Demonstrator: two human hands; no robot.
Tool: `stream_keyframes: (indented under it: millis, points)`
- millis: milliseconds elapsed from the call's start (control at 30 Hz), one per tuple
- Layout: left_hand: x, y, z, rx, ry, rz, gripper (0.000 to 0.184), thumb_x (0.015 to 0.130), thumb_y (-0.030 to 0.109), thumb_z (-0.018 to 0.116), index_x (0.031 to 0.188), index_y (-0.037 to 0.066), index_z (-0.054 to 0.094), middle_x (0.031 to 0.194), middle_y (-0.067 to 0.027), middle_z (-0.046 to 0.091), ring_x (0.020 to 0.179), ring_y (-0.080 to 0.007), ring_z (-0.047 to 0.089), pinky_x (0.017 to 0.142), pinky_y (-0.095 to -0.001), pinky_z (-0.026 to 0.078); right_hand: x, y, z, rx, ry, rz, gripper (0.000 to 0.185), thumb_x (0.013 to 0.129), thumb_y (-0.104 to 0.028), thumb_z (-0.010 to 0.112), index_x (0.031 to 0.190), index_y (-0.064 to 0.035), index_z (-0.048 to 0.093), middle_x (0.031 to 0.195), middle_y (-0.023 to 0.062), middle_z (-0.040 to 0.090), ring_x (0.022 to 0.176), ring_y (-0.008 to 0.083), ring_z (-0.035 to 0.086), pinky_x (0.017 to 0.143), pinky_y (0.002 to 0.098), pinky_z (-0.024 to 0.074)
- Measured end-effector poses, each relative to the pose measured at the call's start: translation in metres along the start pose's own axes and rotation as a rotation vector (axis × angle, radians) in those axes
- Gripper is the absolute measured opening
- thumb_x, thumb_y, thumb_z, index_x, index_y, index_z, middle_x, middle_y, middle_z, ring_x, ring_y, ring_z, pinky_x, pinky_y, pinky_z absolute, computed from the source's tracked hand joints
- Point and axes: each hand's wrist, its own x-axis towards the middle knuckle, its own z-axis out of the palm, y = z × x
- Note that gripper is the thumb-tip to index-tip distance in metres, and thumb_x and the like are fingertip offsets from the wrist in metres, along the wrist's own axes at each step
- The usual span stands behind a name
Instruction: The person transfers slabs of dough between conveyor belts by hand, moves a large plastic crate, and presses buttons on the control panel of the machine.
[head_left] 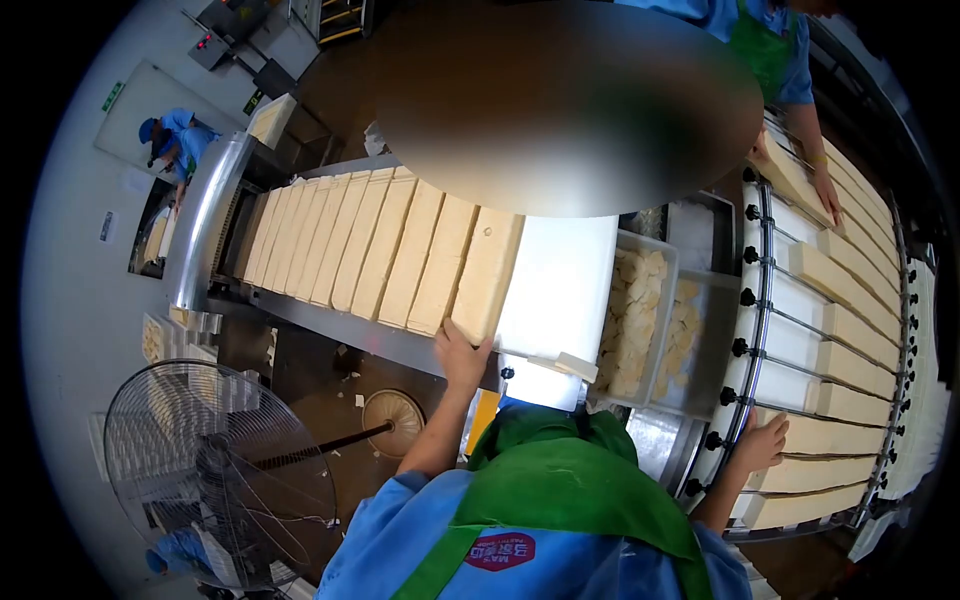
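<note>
Pale, oblong slabs [370,240] line the belt [556,270]; your left hand [462,356], spread, touches the end slab [490,265]. Your right hand [762,444], half-open, touches a rack slab [832,438]; scrap bins [672,330] stand between.

Red logo [502,551] on blue shirt [396,535] reads "MA'S" w/ Chinese chars, rest illeg.

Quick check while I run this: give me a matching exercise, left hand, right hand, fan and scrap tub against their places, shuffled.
1 Left hand
2 Right hand
3 Fan
4 Scrap tub

A Between the left belt and right conveyor
B At a right-conveyor block
C At the end of a left-belt block
D Left of the person

Pairs: 1-C, 2-B, 3-D, 4-A
</note>
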Motion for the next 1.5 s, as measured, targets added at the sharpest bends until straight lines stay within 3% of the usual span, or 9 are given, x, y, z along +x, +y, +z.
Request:
stream_keyframes:
  millis: [100, 267, 367, 600, 1000, 1067, 1267, 1400, 1500]
  points:
    - [0.005, 0.002, -0.002, -0.044, -0.027, 0.030, 0.089, 0.068, 0.024, 0.081, 0.134, -0.008, 0.030, 0.125, -0.0303, 0.040, 0.112, -0.0454, 0.041, 0.097, -0.0480, 0.036, 0.003, 0.006, 0.040, -0.002, -0.036, -0.126, 0.064, 0.094, -0.056, 0.040, 0.148, -0.0230, 0.029, 0.152, 0.0156, 0.025, 0.136, 0.0402, 0.027, 0.101, 0.0625, 0.0285]
    - [0.013, 0.018, -0.018, -0.086, -0.116, 0.049, 0.085, 0.067, 0.022, 0.082, 0.130, -0.007, 0.033, 0.112, -0.0274, 0.044, 0.104, -0.0444, 0.046, 0.091, -0.0471, 0.041, -0.051, -0.137, -0.035, 0.644, 0.235, -0.795, 0.052, 0.087, -0.029, 0.059, 0.130, -0.0006, 0.048, 0.127, 0.0277, 0.049, 0.119, 0.0435, 0.043, 0.097, 0.0526, 0.0357]
    - [0.011, 0.014, -0.020, -0.071, -0.128, 0.094, 0.086, 0.066, 0.029, 0.082, 0.128, -0.007, 0.035, 0.110, -0.0260, 0.046, 0.102, -0.0434, 0.048, 0.089, -0.0485, 0.041, -0.136, -0.252, -0.103, 0.715, -0.195, -1.021, 0.059, 0.082, -0.033, 0.066, 0.127, -0.0001, 0.050, 0.133, 0.0244, 0.045, 0.128, 0.0414, 0.037, 0.106, 0.0525, 0.0254]
    - [0.018, 0.011, -0.027, 0.061, -0.188, 0.236, 0.089, 0.068, 0.044, 0.079, 0.125, -0.010, 0.037, 0.105, -0.0247, 0.049, 0.094, -0.0409, 0.053, 0.080, -0.0439, 0.046, -0.231, -0.415, -0.151, 0.751, -0.110, -1.369, 0.065, 0.086, -0.048, 0.057, 0.135, -0.0083, 0.045, 0.147, 0.0175, 0.032, 0.128, 0.0357, 0.035, 0.103, 0.0474, 0.0279]
    - [0.026, 0.023, -0.024, -0.011, -0.312, 0.435, 0.087, 0.066, 0.017, 0.081, 0.133, -0.008, 0.032, 0.115, -0.0251, 0.043, 0.103, -0.0407, 0.045, 0.089, -0.0458, 0.043, -0.194, -0.383, -0.156, 0.456, -0.332, -0.853, 0.066, 0.081, -0.057, 0.056, 0.119, -0.0030, 0.052, 0.126, 0.0164, 0.045, 0.111, 0.0346, 0.045, 0.091, 0.0528, 0.0354]
    - [0.032, 0.032, -0.020, -0.100, -0.384, 0.480, 0.082, 0.068, 0.009, 0.076, 0.136, -0.004, 0.032, 0.120, -0.0265, 0.041, 0.107, -0.0436, 0.043, 0.094, -0.0479, 0.040, -0.183, -0.363, -0.138, 0.509, -0.326, -0.693, 0.072, 0.080, -0.058, 0.057, 0.124, -0.0019, 0.049, 0.147, 0.0213, 0.027, 0.131, 0.0448, 0.029, 0.100, 0.0723, 0.0176]
    - [0.033, 0.043, -0.011, -0.317, -0.473, 0.229, 0.098, 0.067, 0.015, 0.080, 0.142, -0.003, 0.020, 0.133, -0.0326, 0.028, 0.115, -0.0459, 0.040, 0.102, -0.0448, 0.037, -0.161, -0.326, -0.133, 0.603, -0.390, -0.608, 0.067, 0.081, -0.055, 0.058, 0.122, -0.0029, 0.055, 0.154, 0.0211, 0.013, 0.140, 0.0489, 0.007, 0.104, 0.0720, 0.0068]
    - [0.035, 0.037, 0.018, -0.440, -0.487, 0.395, 0.094, 0.069, 0.012, 0.076, 0.142, -0.005, 0.018, 0.125, -0.0258, 0.045, 0.111, -0.0365, 0.048, 0.098, -0.0429, 0.040, -0.151, -0.312, -0.137, 0.810, -0.766, -0.679, 0.062, 0.083, -0.055, 0.057, 0.113, -0.0007, 0.060, 0.135, 0.0244, 0.043, 0.127, 0.0431, 0.035, 0.099, 0.0608, 0.0274]
    - [0.027, 0.053, 0.019, -0.795, -0.614, 0.276, 0.087, 0.079, 0.004, 0.067, 0.147, 0.001, 0.014, 0.122, -0.0183, 0.053, 0.107, -0.0277, 0.054, 0.095, -0.0374, 0.044, -0.143, -0.269, -0.162, 0.913, -0.565, -0.738, 0.065, 0.081, -0.053, 0.060, 0.116, 0.0016, 0.056, 0.122, 0.0231, 0.051, 0.117, 0.0388, 0.044, 0.095, 0.0504, 0.0316]
